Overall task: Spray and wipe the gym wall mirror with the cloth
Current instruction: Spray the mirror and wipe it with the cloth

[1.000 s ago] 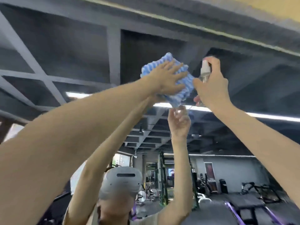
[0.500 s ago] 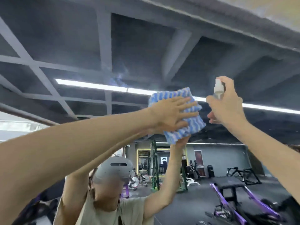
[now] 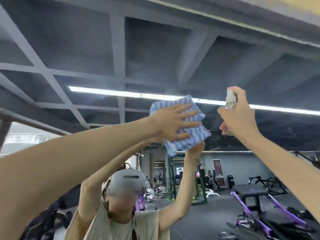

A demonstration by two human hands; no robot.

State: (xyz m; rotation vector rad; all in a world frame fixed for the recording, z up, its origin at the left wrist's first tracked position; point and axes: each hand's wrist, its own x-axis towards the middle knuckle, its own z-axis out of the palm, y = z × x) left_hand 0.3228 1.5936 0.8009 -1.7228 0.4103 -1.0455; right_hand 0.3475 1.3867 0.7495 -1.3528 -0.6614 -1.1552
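The gym wall mirror [image 3: 155, 49] fills the view and reflects the ceiling, the gym and me. My left hand [image 3: 174, 122] presses a folded blue-and-white striped cloth [image 3: 188, 141] flat against the glass, fingers spread straight. To its right my right hand [image 3: 239, 116] grips a small clear spray bottle [image 3: 231, 99] with a white nozzle, my forefinger on top of the nozzle. The bottle's body is mostly hidden by my fingers.
In the mirror I see my own reflection [image 3: 124, 205] with both arms raised, a black bench with purple frame [image 3: 251, 194], racks and bikes farther back, and a long ceiling light strip [image 3: 121, 93].
Cloth and left hand have slid down and right on the glass over the last second. The right hand with the bottle has come down alongside. The view has tilted lower, showing more gym floor.
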